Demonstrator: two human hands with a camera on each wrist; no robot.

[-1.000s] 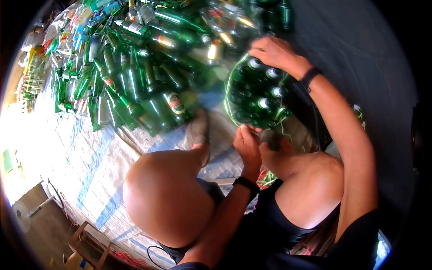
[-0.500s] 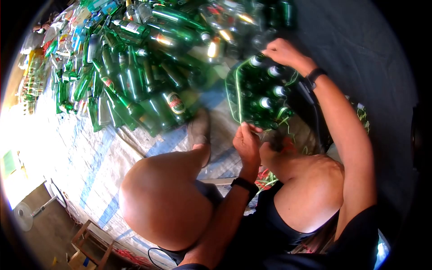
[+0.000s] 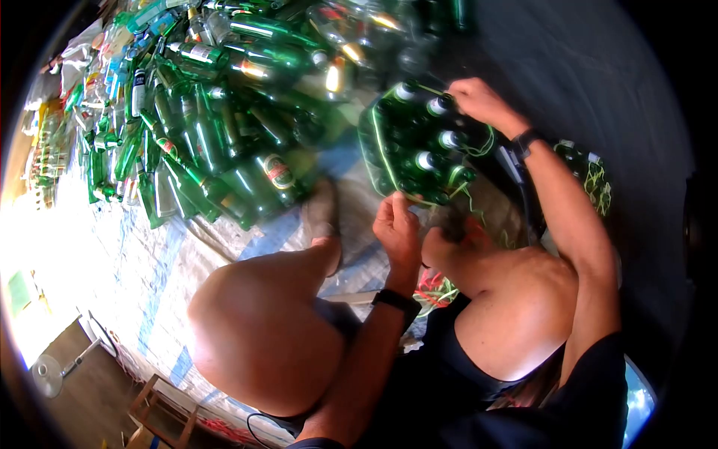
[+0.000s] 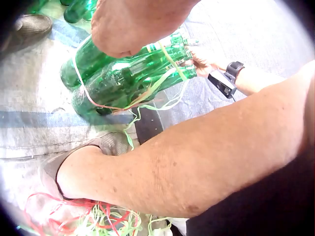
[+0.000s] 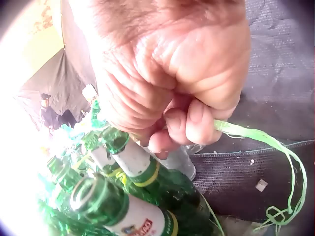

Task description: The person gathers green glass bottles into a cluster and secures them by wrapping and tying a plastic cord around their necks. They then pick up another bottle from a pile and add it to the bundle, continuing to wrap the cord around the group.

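A bundle of green glass bottles (image 3: 426,161) stands between the person's feet, necks towards the right hand. Green plastic twine (image 3: 379,138) runs round the bottles; a band of it also shows round their bodies in the left wrist view. At the bundle's near side, the left hand (image 3: 398,228) pinches the twine between thumb and fingers. The right hand (image 3: 482,103) is beside the bottle necks at the far side. In the right wrist view its curled fingers grip the twine (image 5: 261,135), a loose tail trailing off right, just above the bottle mouths (image 5: 115,140).
A large heap of loose bottles (image 3: 217,127) lies to the left on a white and blue sheet (image 3: 153,258). Red and green twine scraps (image 4: 106,219) lie beside a foot. Another bunch with green twine (image 3: 594,183) sits beyond the right arm. A fan (image 3: 48,376) stands lower left.
The right hand has moved right and slightly towards the body, and the twine loop that bowed out on the left now lies closer across the bottles. The left hand keeps its pinch.
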